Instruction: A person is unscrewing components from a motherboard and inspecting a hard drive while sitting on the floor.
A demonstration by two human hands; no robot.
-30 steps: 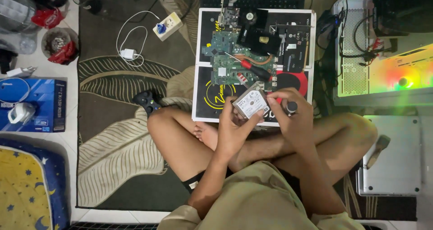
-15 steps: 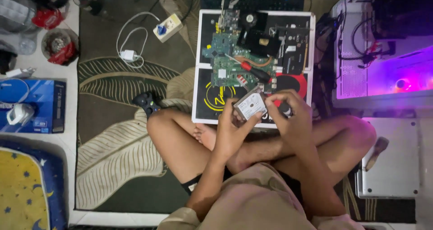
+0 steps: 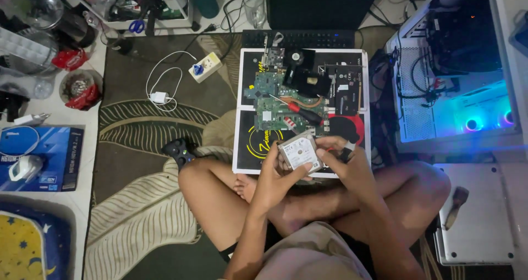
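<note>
Person sits cross-legged on a leaf-pattern rug (image 3: 137,142), both hands raised over the lap at the near edge of a black work mat (image 3: 247,153). Left hand (image 3: 275,181) holds a small silver hard drive (image 3: 300,153), fingers wrapped under and along its left and near edges, thumb up on the near side. Drive is tilted, label face up toward the camera, long axis running roughly lower-left to upper-right, away from the body. Right hand (image 3: 346,167) sits just right of the drive, fingertips touching its right edge; fingers are curled narrow round a slim dark tool (image 3: 347,151), tip hidden, so cannot tell if it meets the drive. Right hand is nearer the drive's far-right corner, left hand carries the weight. Just beyond the drive on the mat: a green circuit board (image 3: 275,107) and a red-handled screwdriver (image 3: 300,112) lying diagonally, near but apart from the hands. Open room is to the left over the rug, apart from a black game controller (image 3: 177,150) by the left knee. Right side is tight: open computer case (image 3: 456,93) with blue glow, and a grey laptop (image 3: 476,214) beside the right knee.
</note>
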